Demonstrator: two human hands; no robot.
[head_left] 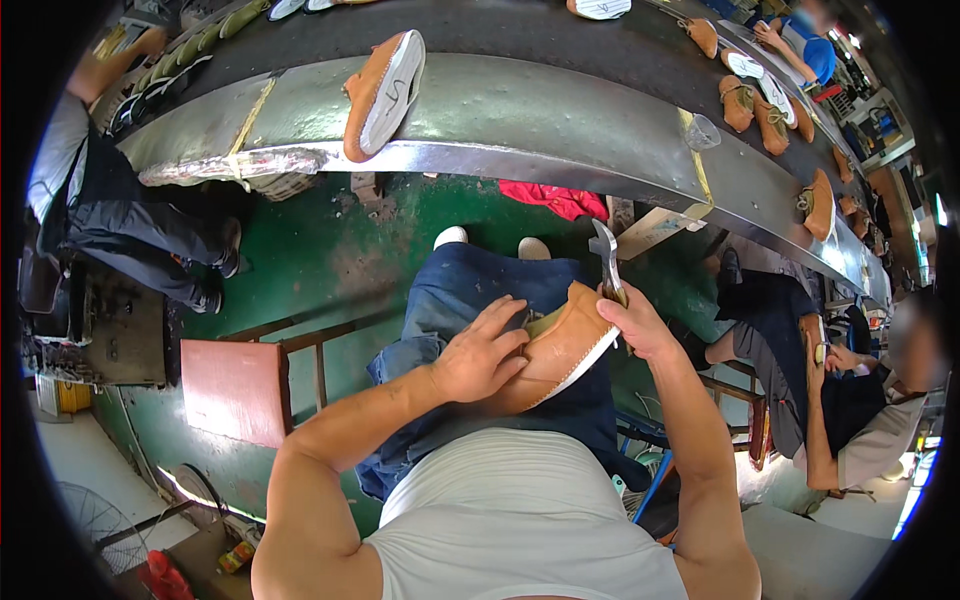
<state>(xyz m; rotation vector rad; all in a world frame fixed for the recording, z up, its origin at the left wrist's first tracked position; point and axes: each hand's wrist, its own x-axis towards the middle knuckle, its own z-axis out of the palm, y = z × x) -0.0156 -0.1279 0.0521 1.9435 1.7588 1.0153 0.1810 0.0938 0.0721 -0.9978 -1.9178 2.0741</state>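
Left hand (480, 355) presses flat on a tan shoe (560, 345) in the lap; right hand (635, 325) keeps a closed grip on a hammer (606, 258)

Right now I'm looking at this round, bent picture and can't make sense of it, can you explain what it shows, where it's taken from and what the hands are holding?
No machine here: the picture comes from a wide fisheye camera worn on a seated person's head, looking down at their own lap, which is why straight edges curve. The two bare forearms rising from the bottom are that person's. The left hand presses a tan shoe with a white sole against the lap. The right hand grips the handle of a metal hammer, whose head stands just above the shoe. Ahead runs a long grey conveyor bench with more tan shoes on it, one lying on its side near the middle. A red stool stands to the left on the green floor. Other workers sit at the left edge and at the right.
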